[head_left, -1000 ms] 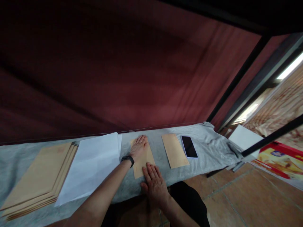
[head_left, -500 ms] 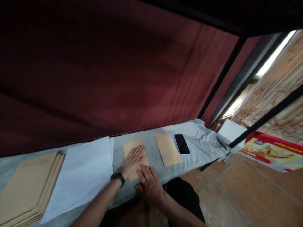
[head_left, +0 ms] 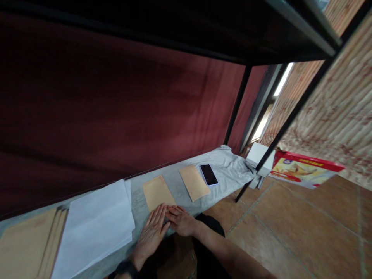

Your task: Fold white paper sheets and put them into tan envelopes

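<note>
my l hand (head_left: 153, 228) lying flat, fingers straight, on near end of brown env (head_left: 157, 190) by front edge of cloth-covered shelf (head_left: 232, 164); my r hand (head_left: 180, 220) resting palm down beside it, fingertips meeting l's. 2nd env (head_left: 194, 182) lying to rt, phone (head_left: 209, 174) sitting just beside it twd shelf's r end. white sheets (head_left: 95, 224) & env stack (head_left: 24, 244) sitting on l.
</note>
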Demonstrator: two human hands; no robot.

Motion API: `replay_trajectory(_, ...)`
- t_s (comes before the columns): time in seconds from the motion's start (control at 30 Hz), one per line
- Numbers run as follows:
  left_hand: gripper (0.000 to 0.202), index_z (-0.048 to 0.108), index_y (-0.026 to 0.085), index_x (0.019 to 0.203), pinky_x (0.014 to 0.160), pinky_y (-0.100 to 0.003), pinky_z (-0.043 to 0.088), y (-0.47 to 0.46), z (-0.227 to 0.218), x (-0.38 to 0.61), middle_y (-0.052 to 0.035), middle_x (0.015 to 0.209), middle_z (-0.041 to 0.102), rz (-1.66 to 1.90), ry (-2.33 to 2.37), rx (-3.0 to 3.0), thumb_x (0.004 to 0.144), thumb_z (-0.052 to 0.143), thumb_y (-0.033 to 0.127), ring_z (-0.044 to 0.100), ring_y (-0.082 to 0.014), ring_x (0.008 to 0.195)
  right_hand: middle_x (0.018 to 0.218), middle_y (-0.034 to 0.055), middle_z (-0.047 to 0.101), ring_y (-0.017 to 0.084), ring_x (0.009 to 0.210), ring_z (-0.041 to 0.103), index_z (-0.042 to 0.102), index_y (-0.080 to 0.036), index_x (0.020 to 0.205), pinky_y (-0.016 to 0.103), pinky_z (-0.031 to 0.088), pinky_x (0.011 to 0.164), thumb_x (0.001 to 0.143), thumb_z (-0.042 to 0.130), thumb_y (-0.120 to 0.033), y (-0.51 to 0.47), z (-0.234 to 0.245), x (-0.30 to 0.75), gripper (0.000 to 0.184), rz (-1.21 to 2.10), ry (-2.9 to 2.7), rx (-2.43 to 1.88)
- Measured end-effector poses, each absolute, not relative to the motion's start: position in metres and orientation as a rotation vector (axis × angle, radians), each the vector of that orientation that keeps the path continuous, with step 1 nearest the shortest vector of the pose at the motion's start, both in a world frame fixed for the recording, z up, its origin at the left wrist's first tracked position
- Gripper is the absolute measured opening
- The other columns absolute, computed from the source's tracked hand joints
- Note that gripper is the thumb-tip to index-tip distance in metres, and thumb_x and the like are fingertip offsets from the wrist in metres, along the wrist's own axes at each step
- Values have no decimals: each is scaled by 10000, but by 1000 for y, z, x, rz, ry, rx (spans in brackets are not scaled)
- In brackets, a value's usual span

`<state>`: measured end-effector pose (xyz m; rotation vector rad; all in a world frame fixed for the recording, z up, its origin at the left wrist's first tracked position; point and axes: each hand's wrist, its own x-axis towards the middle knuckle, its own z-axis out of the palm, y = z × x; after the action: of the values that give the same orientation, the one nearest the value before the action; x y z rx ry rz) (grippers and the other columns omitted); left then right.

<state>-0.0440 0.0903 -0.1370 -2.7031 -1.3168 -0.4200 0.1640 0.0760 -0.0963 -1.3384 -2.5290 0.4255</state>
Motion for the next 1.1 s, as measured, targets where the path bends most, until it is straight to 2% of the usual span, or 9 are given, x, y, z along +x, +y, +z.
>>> replay_trajectory(0.1,641,346,178,1538,1178,-479,336,79,-136,-44,-117,1552,422,-479,-1281,-2640,984,388,497,392,-264,1438,1568,68,397,200,1434,397,385,-277,1511,388,360,1161,947,582,-344,76,-89,164,602,498,-2548,-1389)
replay_trajectory(0.2,614,415,197,1506,1164,-490,362,72,-135,-45,-117,1544,436,-483,-1261,-2628,972,409,498,401,-283,1432,1567,98,389,212,1447,375,387,-209,1513,399,338,1178,948,571,-367,71,-86,166,615,494,-2554,-1423)
replay_trajectory(0.4,557,502,218,1451,1145,-504,389,65,-136,-47,-118,1543,439,-496,-1268,-2636,953,456,463,405,-317,1425,1574,129,359,225,1460,350,363,-137,1521,411,312,1194,981,499,-386,52,-92,165,610,267,-2523,-1448)
replay_trajectory(0.57,547,525,188,1433,1150,-530,367,56,-129,-38,-153,1534,443,-453,-1356,-2598,958,458,452,398,-335,1427,1589,135,332,240,1474,321,335,-129,1534,436,276,1207,983,481,-391,45,-96,163,627,217,-2491,-1439)
replay_trajectory(0.83,517,501,214,1448,1191,-506,305,46,-116,-30,-124,1556,419,-457,-1457,-2606,967,471,399,368,-294,1450,1572,130,371,226,1460,351,386,-124,1507,433,290,1202,972,499,-310,44,-102,163,578,176,-2464,-1418)
replay_trajectory(1.1,496,518,221,1426,1164,-500,345,43,-113,-30,-127,1533,454,-473,-1499,-2623,979,464,428,415,-291,1420,1474,111,526,202,1380,474,496,-192,1442,457,386,1143,1010,412,-256,54,-105,165,445,231,-2372,-1356)
